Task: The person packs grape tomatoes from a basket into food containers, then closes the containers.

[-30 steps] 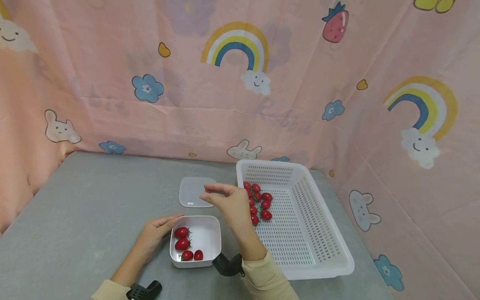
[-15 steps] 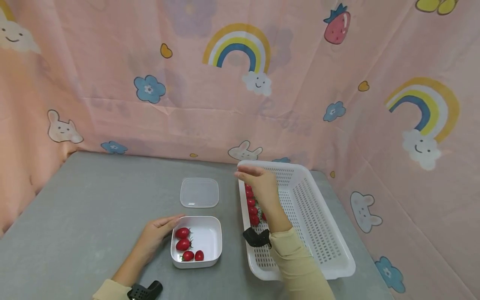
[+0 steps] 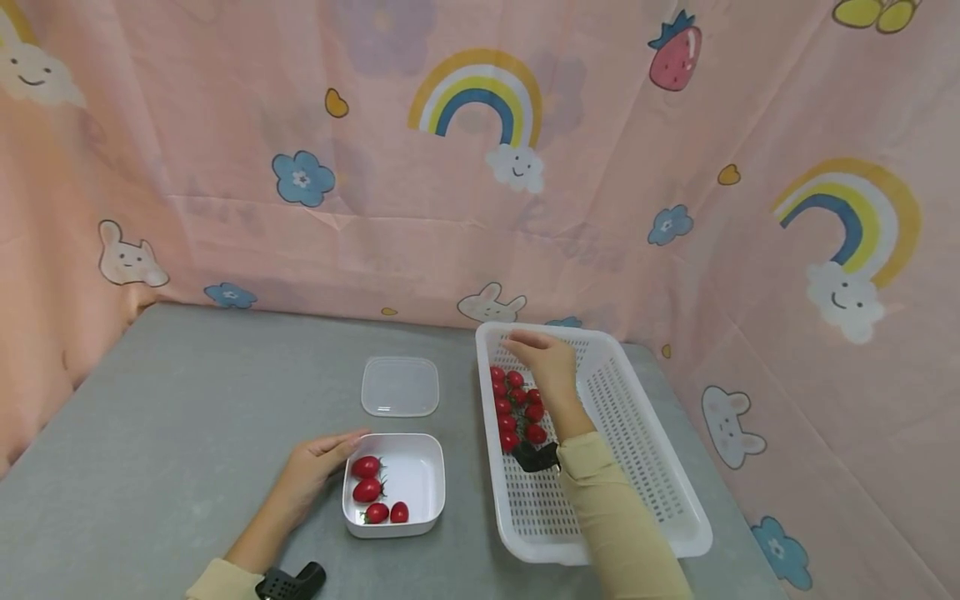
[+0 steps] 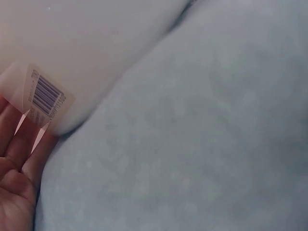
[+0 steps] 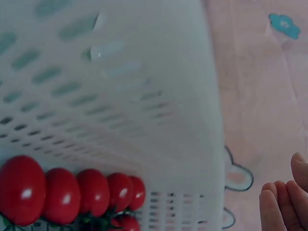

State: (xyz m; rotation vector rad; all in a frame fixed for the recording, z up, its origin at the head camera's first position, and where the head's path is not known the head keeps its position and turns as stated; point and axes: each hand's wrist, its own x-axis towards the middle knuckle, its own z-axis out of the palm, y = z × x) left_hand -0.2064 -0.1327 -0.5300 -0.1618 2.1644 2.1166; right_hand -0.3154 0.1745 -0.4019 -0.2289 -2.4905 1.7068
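Observation:
My left hand rests against the left side of a square white box. Its fairly straight fingers touch the wall near a barcode sticker in the left wrist view. Inside the box lie several cherry tomatoes, along its left side and front. Above the far left part of a white perforated basket hovers my right hand, nothing held, thumb apart from the fingers in the right wrist view. More cherry tomatoes with green stems fill the basket's left side, partly hidden by that hand and its wrist camera.
A translucent square lid lies flat on the grey table behind the box. A pink printed curtain hangs along the back and right. Black cameras sit on both wrists, the left one low in the head view.
My right hand has moved from beside the lid to the right, over the tomatoes in the basket. The left hand has stayed at the box.

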